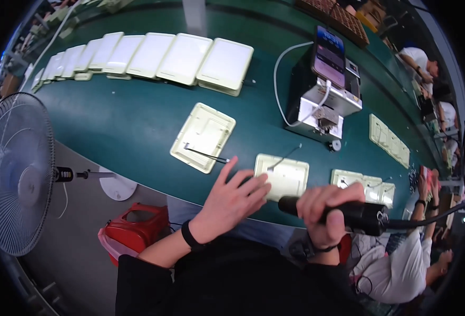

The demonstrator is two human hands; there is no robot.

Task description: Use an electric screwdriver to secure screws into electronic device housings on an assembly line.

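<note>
My right hand point(327, 208) is wrapped round a black cylindrical power tool point(361, 217), which has the shape of an electric screwdriver and trails a thick black cord. The tool lies nearly level, and no bit shows at its blunt left end. My left hand point(235, 197) has its fingers apart and holds nothing. Its fingertips hover by a black wire lead point(206, 153) that lies across a pale yellow-green plastic shell point(203, 129). Just right of those fingers lies another such shell point(290, 181), with a dark lead point(285, 157) reaching past its far edge.
A long row of white-faced panels point(185, 58) runs along the far left. A phone point(329, 55) leans on a boxy machine point(309, 100) with a looping white cable. More shells point(389, 141) lie at the right, near a co-worker's hands point(427, 184). A fan point(19, 174) stands left.
</note>
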